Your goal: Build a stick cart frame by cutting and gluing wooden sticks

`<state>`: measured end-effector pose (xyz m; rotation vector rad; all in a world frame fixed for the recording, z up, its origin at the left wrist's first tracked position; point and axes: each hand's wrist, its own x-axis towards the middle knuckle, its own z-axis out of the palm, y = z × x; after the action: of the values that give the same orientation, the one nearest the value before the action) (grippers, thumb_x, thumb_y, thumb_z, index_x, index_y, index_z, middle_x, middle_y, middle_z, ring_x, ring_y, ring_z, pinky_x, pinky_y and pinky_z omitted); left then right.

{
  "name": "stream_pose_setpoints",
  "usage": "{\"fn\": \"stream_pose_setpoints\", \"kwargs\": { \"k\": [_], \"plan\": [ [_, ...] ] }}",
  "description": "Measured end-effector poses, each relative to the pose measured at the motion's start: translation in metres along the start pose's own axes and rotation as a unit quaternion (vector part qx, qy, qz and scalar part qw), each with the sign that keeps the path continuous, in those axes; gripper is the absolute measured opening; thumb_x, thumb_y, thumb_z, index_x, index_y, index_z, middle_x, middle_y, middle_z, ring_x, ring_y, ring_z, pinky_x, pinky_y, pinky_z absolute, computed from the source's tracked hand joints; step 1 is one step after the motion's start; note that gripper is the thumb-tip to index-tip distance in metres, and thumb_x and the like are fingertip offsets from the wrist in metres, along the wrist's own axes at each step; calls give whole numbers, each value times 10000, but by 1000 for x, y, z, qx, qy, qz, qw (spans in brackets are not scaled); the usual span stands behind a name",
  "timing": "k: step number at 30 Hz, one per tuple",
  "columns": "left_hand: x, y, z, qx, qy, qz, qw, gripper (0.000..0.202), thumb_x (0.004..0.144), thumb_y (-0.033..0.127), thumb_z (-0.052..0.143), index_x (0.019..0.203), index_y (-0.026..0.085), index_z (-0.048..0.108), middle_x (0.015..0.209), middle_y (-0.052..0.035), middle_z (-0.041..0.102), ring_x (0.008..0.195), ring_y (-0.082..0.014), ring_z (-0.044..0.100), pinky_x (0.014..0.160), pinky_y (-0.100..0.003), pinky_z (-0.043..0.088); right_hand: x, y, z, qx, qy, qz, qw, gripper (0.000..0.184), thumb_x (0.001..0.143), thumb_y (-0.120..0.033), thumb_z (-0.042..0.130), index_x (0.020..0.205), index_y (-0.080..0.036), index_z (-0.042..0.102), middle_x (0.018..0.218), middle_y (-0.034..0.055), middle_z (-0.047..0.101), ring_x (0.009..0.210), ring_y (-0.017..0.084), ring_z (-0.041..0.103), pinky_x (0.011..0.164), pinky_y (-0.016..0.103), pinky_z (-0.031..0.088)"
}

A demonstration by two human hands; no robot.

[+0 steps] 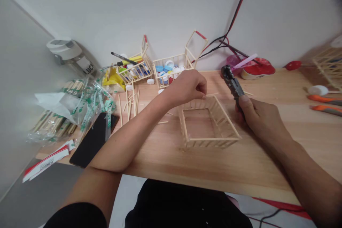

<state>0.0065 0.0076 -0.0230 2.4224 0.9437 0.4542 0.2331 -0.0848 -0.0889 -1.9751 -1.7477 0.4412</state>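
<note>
Tabletop [267, 171]: basket [213, 139] near both hands [191, 84] [260, 114]

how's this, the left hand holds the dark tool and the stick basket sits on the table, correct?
Not quite: the head view shows the dark tool in the right hand, not the left hand. The stick basket sits on the table.

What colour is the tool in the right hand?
The tool is dark grey to black, best seen in the head view.
</note>
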Motion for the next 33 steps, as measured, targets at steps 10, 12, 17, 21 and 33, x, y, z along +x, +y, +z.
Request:
{"fn": "stream_pose_setpoints", "kwargs": {
  "k": [10,12,17,21,33],
  "plan": [
    [-6,8,0,48,-1,-5,999,104,709,53,671,641,129,695,610,5,589,629,-124,531,724,-304,399,-1,-2,-1,25,-5,9,1000,674,937,-736,191,643,-208,491,554,36,544,584,173,500,600,307,320],
    [-6,8,1,53,0,-2,999,111,717,53,662,636,127,677,631,-7,593,647,-132,533,715,-306,393,-2,-2,-1,24,-6,10,1000,681,932,-746,184,633,-210,479,549,30,527,578,169,480,596,307,315],
    [-7,8,3,50,3,2,999,125,725,60,658,623,129,639,640,-8,584,642,-124,513,706,-303,380,-2,-2,-1,31,-7,8,999,677,935,-742,193,637,-208,482,562,30,534,587,166,482,605,305,320],
    [-7,7,4,49,5,2,999,117,723,69,645,624,130,636,633,4,577,640,-117,518,716,-297,385,-2,-1,0,23,-6,6,1000,675,941,-731,193,643,-207,496,559,34,548,586,170,500,604,307,322],
    [-4,-1,-20,35,24,-3,999,130,779,134,618,667,137,683,597,12,577,682,-123,554,772,-284,418,1,0,1,-7,2,3,1000,732,858,-817,122,581,-242,480,543,51,570,582,218,534,590,331,340]
  ]
}}
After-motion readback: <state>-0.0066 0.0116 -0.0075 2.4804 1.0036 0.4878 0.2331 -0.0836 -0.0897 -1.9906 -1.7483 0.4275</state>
